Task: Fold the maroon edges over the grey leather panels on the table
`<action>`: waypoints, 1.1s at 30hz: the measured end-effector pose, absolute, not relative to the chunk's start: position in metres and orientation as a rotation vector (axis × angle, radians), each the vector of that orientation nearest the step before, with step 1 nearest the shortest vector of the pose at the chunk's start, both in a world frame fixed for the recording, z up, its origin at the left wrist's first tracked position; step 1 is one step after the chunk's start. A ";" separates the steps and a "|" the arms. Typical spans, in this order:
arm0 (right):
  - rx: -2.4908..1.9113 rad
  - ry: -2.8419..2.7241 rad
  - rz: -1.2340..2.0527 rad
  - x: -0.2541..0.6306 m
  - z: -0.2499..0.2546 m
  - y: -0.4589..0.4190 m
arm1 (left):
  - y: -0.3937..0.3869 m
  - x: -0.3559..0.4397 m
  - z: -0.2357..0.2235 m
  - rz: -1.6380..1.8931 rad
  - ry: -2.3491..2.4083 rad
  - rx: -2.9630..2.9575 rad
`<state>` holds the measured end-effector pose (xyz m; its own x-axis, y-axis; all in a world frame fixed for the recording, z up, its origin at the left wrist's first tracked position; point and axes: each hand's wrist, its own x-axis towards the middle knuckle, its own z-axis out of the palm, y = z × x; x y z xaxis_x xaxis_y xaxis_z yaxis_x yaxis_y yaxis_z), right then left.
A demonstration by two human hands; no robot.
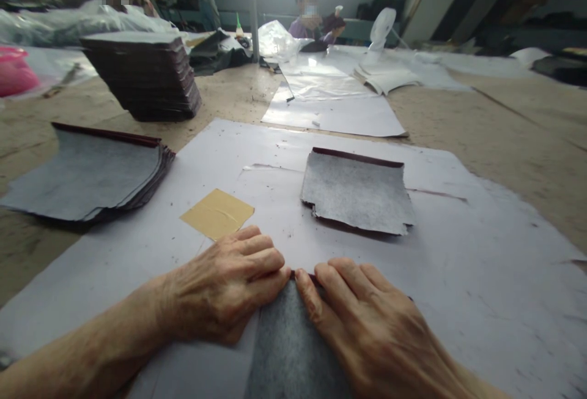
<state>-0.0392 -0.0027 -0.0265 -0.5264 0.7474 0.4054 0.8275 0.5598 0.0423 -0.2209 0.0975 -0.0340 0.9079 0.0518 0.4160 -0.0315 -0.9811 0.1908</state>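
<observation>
A grey-backed sheet with a dark reddish-brown top edge lies directly before me, partly covered by my hands. At its top left corner my left hand is closed, thumb and fingertips pinching the dark folded edge. My right hand presses its bunched fingers and thumb on the same edge, just right of the left thumb. Farther off lies a similar grey-backed piece with a folded dark strip along its top. To the left is a loose pile of such sheets, their folded edges facing away.
White paper covers the worktable. A tan square card lies beyond my left hand. Behind stand a tall stack of dark pieces, white sheets, a white fan and a pink container. Other people are at the back.
</observation>
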 end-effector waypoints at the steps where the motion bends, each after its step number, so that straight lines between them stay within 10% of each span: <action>1: -1.307 -2.454 -0.383 -0.041 -0.025 -0.001 | 0.097 -0.221 -0.034 0.640 0.016 2.883; 33: -1.212 -2.317 0.087 -0.032 -0.046 0.014 | 0.036 -0.228 -0.050 0.969 0.630 2.818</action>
